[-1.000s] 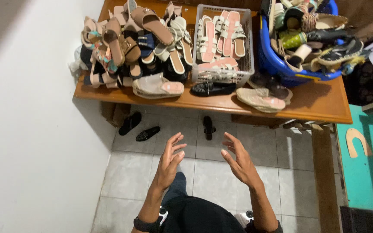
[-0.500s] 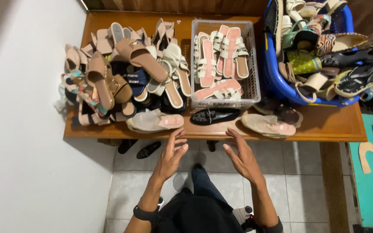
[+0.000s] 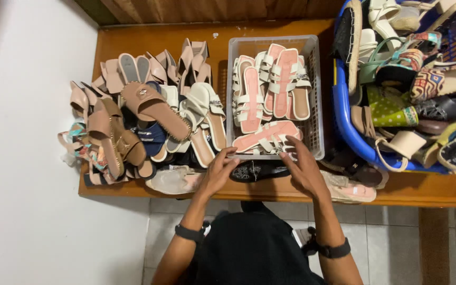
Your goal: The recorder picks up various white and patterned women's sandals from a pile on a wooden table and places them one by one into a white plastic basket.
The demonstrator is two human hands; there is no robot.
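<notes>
A wooden table [image 3: 423,190] beside a white wall carries heaps of sandals. The left hand [image 3: 218,171] and right hand [image 3: 303,170], fingers loosely spread and gripping nothing, meet over a black sandal [image 3: 257,170] at 6 o'clock of the grey basket [image 3: 317,121]. The sandal looks light and bendable, best held by its sole edges.
</notes>
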